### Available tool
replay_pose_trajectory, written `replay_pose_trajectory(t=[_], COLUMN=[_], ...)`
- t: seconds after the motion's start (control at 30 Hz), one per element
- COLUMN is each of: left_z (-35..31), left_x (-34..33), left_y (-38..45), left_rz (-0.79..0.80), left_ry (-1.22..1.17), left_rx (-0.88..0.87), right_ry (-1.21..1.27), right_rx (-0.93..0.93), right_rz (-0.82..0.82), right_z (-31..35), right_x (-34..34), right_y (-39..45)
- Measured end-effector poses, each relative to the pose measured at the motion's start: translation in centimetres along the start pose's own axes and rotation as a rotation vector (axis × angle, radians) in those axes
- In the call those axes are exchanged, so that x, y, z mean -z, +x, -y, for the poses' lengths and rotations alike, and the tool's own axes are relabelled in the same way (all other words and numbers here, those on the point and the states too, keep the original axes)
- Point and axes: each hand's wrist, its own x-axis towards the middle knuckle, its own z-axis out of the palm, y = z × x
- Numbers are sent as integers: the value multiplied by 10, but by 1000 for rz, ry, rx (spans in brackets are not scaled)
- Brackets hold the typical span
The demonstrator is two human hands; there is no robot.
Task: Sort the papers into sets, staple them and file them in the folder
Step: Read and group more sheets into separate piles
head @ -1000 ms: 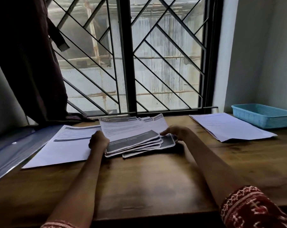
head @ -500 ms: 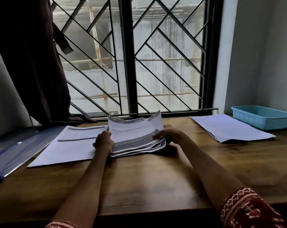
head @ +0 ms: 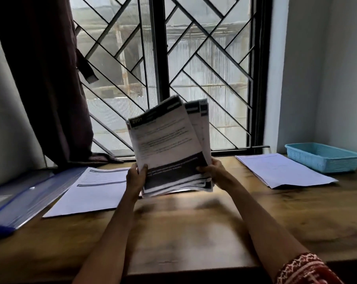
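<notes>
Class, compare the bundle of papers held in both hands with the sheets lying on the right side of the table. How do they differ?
The bundle of papers stands nearly upright, held by the left hand and right hand; the sheets on the right lie flat on the table, untouched. The bundle bears dark printed bands; the sheets look plain and pale. The bundle is fanned; the sheets lie fairly squared. Both are white paper.

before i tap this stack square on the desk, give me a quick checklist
1. Left hand grips the fanned stack of printed papers: ok.
2. Right hand grips its other side: ok.
3. Sheet edges aligned: not ok, top corners splay.
4. Bare wooden desk under the stack: ok.
5. White sheet on the left lies clear of the stack: ok.
6. Stapler within reach: cannot tell, none in view.
</notes>
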Motion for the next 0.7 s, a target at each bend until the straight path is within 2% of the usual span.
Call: replay_pose_trajectory(t=[0.07,0.2,0.4,0.57,0.7], left_z=[-4,-13,-51,-80,-92], left_x=[5,11,17,12,12], left_y=[-5,-22,-27,-46,-58], left_rz=[-34,-1,-18,-30,-89], left_ry=[-64,-198,-177,-114,-153], left_rx=[-30,-8,-77,-168,-202], right_ry=[-38,-55,-197,-31,-33], right_rx=[-35,-18,57,184,244], right_rz=[-9,11,-22,-191,-191], right_z=[2,5,39,82,93], right_x=[-1,4,2,-13,-16], right_y=[-9,-20,-34,-44,-55])
